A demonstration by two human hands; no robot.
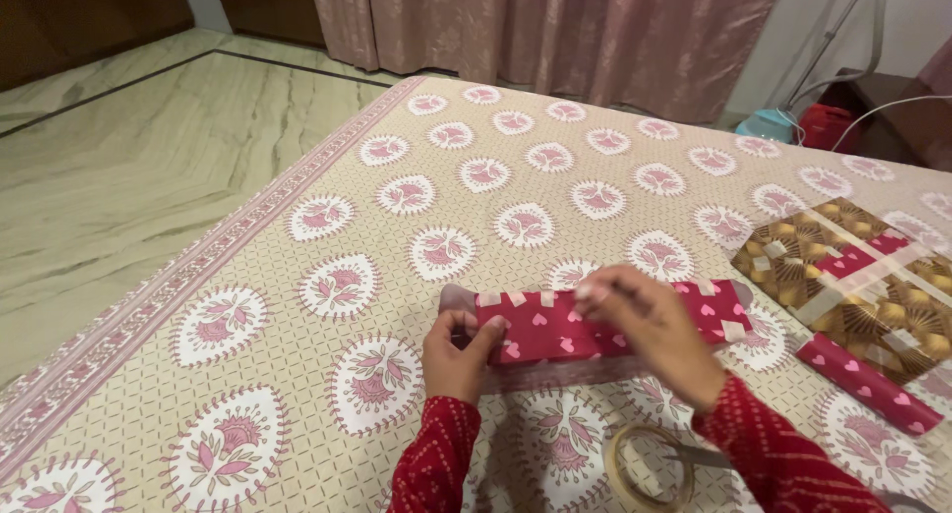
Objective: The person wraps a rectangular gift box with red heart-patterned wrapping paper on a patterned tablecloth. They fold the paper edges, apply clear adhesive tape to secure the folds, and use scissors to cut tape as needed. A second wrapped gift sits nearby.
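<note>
Long box in red heart-print wrapping paper [605,330] lies on the patterned bedsheet [397,196]. Seam taped along the top; left end looks unfolded. Left hand [458,359] clamps that end; right hand [650,330] presses the seam, fingers flat.

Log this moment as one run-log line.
left hand: grips parcel end | right hand: presses tape strip | red heart-print parcel: on bedsheet | tape roll: near

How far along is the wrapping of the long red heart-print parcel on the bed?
Done: the long red heart-print parcel is covered, tape strips along its top seam. In hand: the left hand steadies the left end while the right hand presses on the seam. Left: the grey left end looks uncovered; the tape roll lies close.
</note>
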